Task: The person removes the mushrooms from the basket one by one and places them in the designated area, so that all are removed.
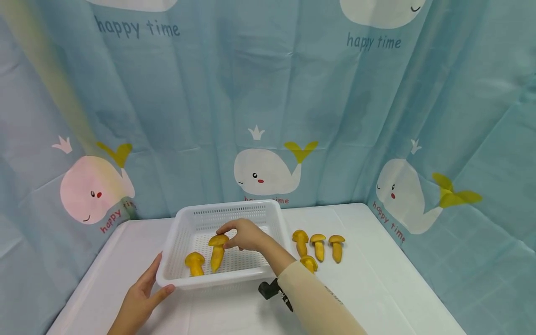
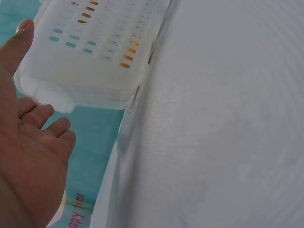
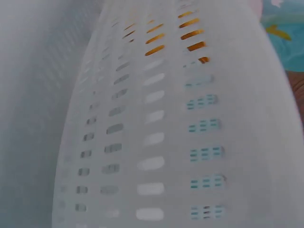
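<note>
A white plastic basket (image 1: pixel 184 282) with slotted walls stands on the table. Over its floor, my right hand (image 1: pixel 248 235) pinches a yellow mushroom (image 1: pixel 217 258) by the cap, stem pointing down. Left of it, another yellow mushroom (image 1: pixel 195 264) lies in the basket. My left hand (image 1: pixel 142 298) is at the near left corner, thumb toward the front rim and fingers along the left side. In the left wrist view, that hand's loosely bent fingers (image 2: pixel 59 130) are beside the basket's corner. The right wrist view is mostly filled by the basket's slotted wall (image 3: pixel 175 142), hiding the pinching fingers.
Right of the basket, several yellow mushrooms (image 1: pixel 320 249) lie on the white table (image 1: pixel 377 279), one (image 1: pixel 309 263) partly behind my right forearm. A black device (image 1: pixel 270 289) shows under that forearm. A blue curtain (image 1: pixel 201 116) with whale prints hangs behind the table and at its sides.
</note>
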Available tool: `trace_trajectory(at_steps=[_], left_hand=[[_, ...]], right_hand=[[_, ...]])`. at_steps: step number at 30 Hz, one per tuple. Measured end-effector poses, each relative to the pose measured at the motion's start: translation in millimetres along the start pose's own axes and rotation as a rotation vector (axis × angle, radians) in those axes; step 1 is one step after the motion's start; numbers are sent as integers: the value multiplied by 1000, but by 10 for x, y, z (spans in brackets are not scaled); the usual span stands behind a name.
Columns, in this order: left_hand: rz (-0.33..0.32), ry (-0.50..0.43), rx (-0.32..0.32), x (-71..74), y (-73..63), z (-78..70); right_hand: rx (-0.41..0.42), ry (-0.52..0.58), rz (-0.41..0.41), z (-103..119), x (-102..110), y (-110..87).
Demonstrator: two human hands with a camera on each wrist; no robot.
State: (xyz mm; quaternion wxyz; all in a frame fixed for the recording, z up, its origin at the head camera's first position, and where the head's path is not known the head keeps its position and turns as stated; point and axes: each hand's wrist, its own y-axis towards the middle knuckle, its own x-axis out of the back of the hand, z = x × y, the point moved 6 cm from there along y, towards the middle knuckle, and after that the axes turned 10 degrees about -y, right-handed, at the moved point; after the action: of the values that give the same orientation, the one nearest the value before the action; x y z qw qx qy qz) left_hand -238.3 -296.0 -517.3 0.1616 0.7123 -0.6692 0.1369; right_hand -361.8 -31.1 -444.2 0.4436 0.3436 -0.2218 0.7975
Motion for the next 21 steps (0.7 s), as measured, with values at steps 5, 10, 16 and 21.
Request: trace_trajectory(at_steps=[5,10,16,21], left_hand=[[-5,-22,6,6,3,5],[-2,-30,-7,18,4,0],[-6,-19,-18,21,-1,1],[-5,-29,-27,12,4,1]], right_hand=[[23,-7,-15,13,117,-78],[46,-1,-40,16,240,-185],[87,26,-66,8,394,-359],[100,42,-92,-49,542,-528]])
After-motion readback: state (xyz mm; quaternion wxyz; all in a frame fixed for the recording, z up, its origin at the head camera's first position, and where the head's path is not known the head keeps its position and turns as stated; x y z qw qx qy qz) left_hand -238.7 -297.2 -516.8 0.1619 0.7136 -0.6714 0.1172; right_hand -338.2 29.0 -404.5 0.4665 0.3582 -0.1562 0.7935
